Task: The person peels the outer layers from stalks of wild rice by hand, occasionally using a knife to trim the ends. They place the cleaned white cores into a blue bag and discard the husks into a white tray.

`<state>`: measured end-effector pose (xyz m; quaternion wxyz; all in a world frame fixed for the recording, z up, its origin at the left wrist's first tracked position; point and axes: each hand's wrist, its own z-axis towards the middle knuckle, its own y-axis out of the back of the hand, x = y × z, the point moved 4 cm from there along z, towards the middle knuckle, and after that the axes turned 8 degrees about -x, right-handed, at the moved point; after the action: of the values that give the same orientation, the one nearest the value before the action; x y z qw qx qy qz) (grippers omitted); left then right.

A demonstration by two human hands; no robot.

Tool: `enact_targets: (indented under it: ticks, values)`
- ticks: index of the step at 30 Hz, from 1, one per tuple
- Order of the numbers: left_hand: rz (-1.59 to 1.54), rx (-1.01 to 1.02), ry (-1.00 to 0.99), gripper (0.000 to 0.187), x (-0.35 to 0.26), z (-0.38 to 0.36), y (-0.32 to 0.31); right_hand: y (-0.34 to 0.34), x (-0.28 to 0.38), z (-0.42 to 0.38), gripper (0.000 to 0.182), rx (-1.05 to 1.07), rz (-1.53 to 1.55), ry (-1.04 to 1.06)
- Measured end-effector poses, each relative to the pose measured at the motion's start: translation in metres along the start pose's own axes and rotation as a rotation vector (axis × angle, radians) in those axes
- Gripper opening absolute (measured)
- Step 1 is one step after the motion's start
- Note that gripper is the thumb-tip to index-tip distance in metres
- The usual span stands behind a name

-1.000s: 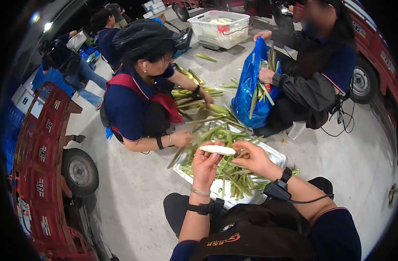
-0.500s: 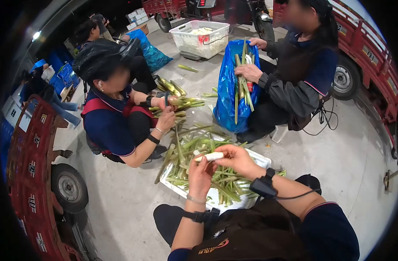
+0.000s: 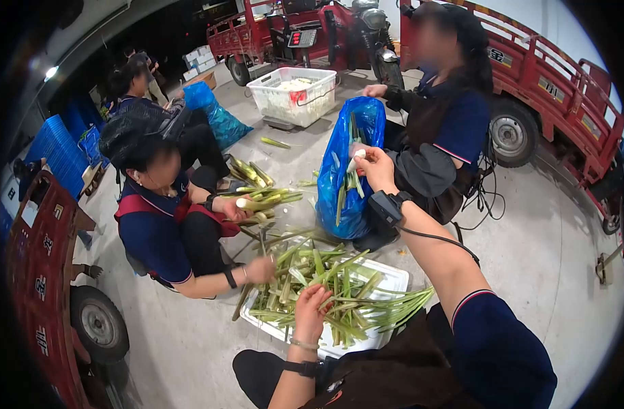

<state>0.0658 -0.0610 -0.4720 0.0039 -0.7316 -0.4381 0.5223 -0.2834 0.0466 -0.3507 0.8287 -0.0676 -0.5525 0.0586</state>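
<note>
My right hand (image 3: 378, 170) is stretched forward at the blue plastic bag (image 3: 329, 198), closed on a short peeled white shoot, which looks like water bamboo (image 3: 359, 157). Below it, my left hand (image 3: 312, 310) is over the pile of green stalks and leaves (image 3: 339, 279), its fingers curled; what they hold, if anything, is hidden among the greens. The pile lies on a white tray (image 3: 392, 275) in front of my knees. Long stalks stand inside the bag, behind my right hand.
At left a crouching co-worker (image 3: 155, 225) holds uncut shoots (image 3: 268, 199) in one hand, the other over the pile. Another co-worker (image 3: 455, 116) sits by the bag. Beyond stand a white crate (image 3: 293, 102) of peeled shoots and another blue bag (image 3: 216, 116). Red cargo tricycles (image 3: 550, 88) flank us.
My right hand has carried the white shoot from in front of me forward to the blue bag. My left hand has let go of it and dropped to the pile. The left co-worker's hand reaches the pile.
</note>
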Motion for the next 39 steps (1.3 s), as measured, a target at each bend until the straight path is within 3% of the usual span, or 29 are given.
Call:
enact_targets:
  ticks: [3, 8, 18, 31, 35, 39]
  values:
    - [0.006, -0.062, 0.024, 0.026, 0.005, -0.002, 0.013, 0.003, -0.002, 0.005, 0.025, -0.021, -0.124, -0.031]
    - [0.059, -0.076, 0.002, 0.026, 0.006, -0.005, 0.029, 0.013, -0.026, 0.014, 0.020, 0.064, -0.070, -0.018]
    - [0.074, -0.247, 0.026, 0.023, 0.017, 0.003, 0.096, 0.010, -0.048, 0.014, 0.027, 0.097, -0.144, -0.154]
    - [0.063, -0.264, 0.055, 0.024, 0.025, 0.004, 0.092, 0.014, -0.053, -0.003, 0.029, 0.068, -0.207, -0.175]
    - [0.141, -0.198, 0.042, 0.023, 0.034, 0.005, 0.082, 0.014, -0.070, 0.010, 0.025, 0.061, -0.160, -0.102]
    - [0.336, 0.026, 0.123, 0.025, 0.047, 0.003, 0.057, 0.005, -0.067, 0.007, 0.024, 0.081, -0.191, -0.183]
